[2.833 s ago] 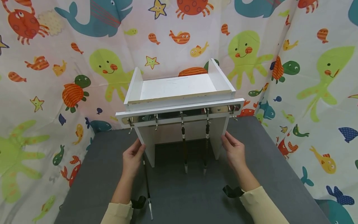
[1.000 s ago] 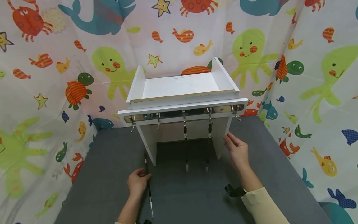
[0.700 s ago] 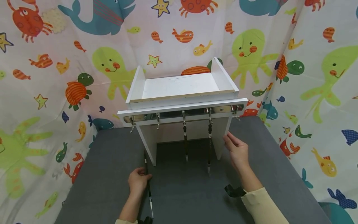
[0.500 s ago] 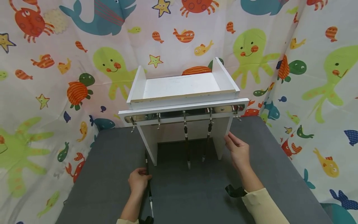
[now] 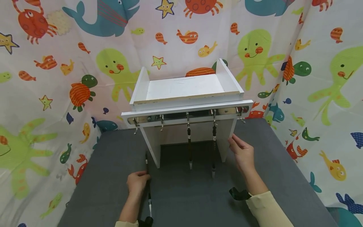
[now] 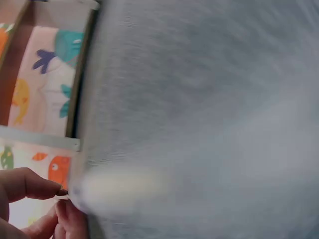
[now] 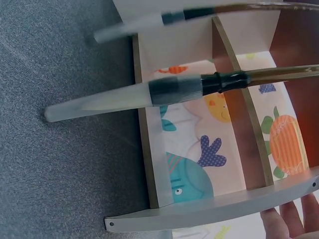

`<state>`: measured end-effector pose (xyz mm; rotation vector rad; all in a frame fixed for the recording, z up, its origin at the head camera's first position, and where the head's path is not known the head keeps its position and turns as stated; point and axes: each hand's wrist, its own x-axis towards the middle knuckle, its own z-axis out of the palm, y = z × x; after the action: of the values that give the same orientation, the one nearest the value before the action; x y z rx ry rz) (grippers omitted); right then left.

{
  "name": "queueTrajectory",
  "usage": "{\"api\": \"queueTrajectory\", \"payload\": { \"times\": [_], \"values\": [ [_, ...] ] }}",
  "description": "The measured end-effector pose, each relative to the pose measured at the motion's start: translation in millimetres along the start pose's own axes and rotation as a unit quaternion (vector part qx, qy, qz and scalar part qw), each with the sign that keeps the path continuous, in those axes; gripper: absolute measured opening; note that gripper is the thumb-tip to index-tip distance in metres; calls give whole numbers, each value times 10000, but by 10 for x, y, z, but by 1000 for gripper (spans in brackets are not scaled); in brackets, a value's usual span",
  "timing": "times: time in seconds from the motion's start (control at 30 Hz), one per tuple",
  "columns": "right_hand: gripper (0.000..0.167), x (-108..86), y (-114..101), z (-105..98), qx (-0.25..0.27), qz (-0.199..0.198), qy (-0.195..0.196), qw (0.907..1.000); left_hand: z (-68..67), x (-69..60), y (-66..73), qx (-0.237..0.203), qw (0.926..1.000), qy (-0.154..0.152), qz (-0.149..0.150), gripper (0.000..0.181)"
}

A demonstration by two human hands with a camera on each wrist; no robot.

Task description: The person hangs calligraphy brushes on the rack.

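My left hand (image 5: pixel 136 183) pinches a dark calligraphy brush (image 5: pixel 149 192) with a pale tip, which points towards me over the grey table. In the left wrist view the thumb and fingers (image 6: pixel 30 185) meet on its thin end, and its tip is a pale blur. My right hand (image 5: pixel 243 156) holds the right side panel of a white hook rack (image 5: pixel 187 110). One calligraphy brush (image 5: pixel 189 145) hangs from the rack's middle hook, another (image 5: pixel 214 142) from the hook to its right. The right wrist view shows a hanging brush (image 7: pixel 199 90) with a clear cap over pale bristles.
A grey cloth (image 5: pixel 181 201) covers the table. Bare metal hooks (image 5: pixel 162 123) sit left of the hanging brushes, and one more is at the far right. Behind stands a curtain (image 5: pixel 175 28) printed with sea animals. Dark wrist mounts (image 5: pixel 238 194) stick out by both sleeves.
My left hand has left the rack's left panel, come down to the loose brush and shifted slightly left with it. The hanging brushes swing. My right hand stays on the right panel.
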<state>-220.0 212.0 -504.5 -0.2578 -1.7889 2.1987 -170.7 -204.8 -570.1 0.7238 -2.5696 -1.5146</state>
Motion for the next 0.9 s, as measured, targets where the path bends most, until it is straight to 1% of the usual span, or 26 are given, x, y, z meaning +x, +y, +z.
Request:
{"api": "queueTrajectory", "payload": {
  "times": [0.03, 0.1, 0.2, 0.33, 0.4, 0.5, 0.57, 0.7, 0.73, 0.9],
  "values": [
    [51, -2, 2, 0, -29, -19, 0, 10000, -17, -3, 1, -246, 9996, -86, -96, 30],
    [51, -2, 6, -4, -59, -27, 0, 10000, -63, -15, 14, -774, 9962, -273, -296, 30],
    [50, 2, 5, -7, -50, -14, 33, 10000, -152, -16, 46, -1486, 9853, -649, -542, 34],
    [50, 9, 1, -14, 4, 18, 29, 10000, -303, 8, 95, -2086, 9684, -1142, -757, 43],
    [50, 11, -2, -17, 53, 49, 15, 10000, -371, 27, 105, -2332, 9596, -1349, -808, 47],
    [50, 14, -4, -20, 83, 69, -10, 9999, -454, 38, 123, -2629, 9483, -1600, -778, 52],
    [50, 12, -4, -20, 80, 79, -11, 9999, -497, 30, 136, -2839, 9410, -1676, -759, 53],
    [51, 10, -5, -18, 53, 98, -10, 9999, -574, -33, 186, -3054, 9349, -1680, -662, 51],
    [51, 8, -6, -18, 15, 93, 2, 10000, -589, -54, 204, -3097, 9340, -1657, -651, 48],
    [53, 8, -15, -16, -123, 161, -9, 9998, -658, -167, 308, -3171, 9343, -1561, -459, 29]
  ]
}}
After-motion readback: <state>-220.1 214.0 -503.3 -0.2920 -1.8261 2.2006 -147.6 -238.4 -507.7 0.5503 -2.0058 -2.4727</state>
